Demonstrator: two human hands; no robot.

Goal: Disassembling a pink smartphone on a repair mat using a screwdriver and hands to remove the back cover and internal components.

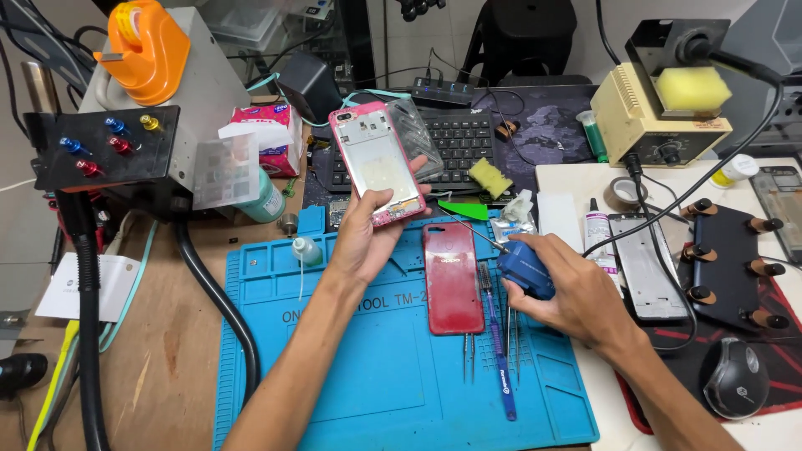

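Gripping a pink phone frame, the left hand closes; right hand clasps a blue bottle.

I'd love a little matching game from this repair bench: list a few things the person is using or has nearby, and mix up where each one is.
Things:
1. pink phone frame
2. blue soldering iron handle
3. red phone back cover
4. yellow sponge

Places:
A. lying flat on the blue repair mat
B. held up in the left hand
C. resting on top of the beige soldering station
D. gripped in the right hand

Pairs: 1-B, 2-D, 3-A, 4-C
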